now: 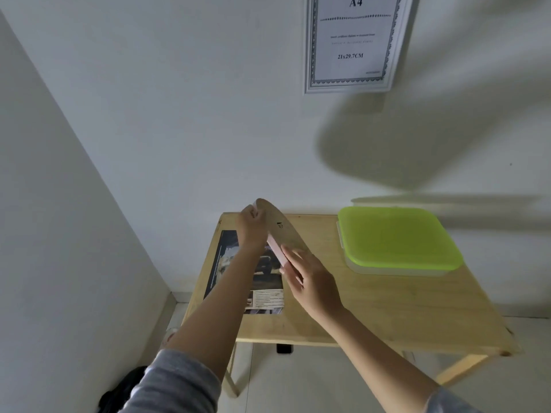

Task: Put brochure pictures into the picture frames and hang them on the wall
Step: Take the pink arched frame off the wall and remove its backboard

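as fingers [291, 259] flank it, frame [283, 234] tilts.

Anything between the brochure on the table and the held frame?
Only the forearm of the left hand crosses over the brochure; the frame it grips stands tilted at its right edge. The green-lidded box sits apart, right.

A plain room corner: white wall [179, 129], small wooden table [387, 308]
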Motion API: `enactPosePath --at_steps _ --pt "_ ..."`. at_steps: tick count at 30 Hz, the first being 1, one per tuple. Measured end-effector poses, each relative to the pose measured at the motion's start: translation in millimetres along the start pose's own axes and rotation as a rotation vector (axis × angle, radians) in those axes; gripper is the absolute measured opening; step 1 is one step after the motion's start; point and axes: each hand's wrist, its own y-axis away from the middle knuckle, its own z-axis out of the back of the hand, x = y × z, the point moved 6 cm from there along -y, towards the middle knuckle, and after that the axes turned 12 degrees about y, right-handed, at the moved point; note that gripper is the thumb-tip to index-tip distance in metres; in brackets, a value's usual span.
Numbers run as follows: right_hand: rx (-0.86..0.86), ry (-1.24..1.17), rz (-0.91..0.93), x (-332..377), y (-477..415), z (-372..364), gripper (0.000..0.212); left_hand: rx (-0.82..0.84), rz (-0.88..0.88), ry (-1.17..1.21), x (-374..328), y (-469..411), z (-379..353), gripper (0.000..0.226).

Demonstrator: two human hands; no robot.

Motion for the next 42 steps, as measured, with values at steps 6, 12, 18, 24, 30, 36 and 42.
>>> enactPosePath --at_steps 6,12,18,24,30,36,42 --pt "0.027 -0.355 -0.228 -28.3 5.5 -11.6 0.034 -0.011 0.065 0.182 37.9 11.5 46.0 0.02" --pt "0.252 -0.362 -0.61 -78.1 24.4 -39.9 0.043 0.052 0.168 0.362 68.5 33.5 62.6 0.023" --pt "0.269 -0.695 -0.869 -86.9 61.6 -50.1 0.042 0.122 0.212 0.529 90.1 39.5 51.7 0.021" --pt "0.171 -0.71 -1.013 -115.3 92.2 -48.5 0.04 0.134 0.245 0.176 129.8 51.4 27.7 0.031" --pt "0.175 -0.51 -1.109 -145.2 123.2 -52.0 0.041 0.258 0.37 -0.084 202.2 84.1 2.8 0.044" --pt "0.231 -0.353 -1.095 -161.0 131.8 -67.8 0.045 0.355 0.369 -0.312 229.8 80.7 -12.8 0.066" --pt "0.278 -0.238 -1.061 -165.0 129.9 -75.6 0.051 0.4 0.293 -0.427 230.7 77.1 -24.8 0.079"
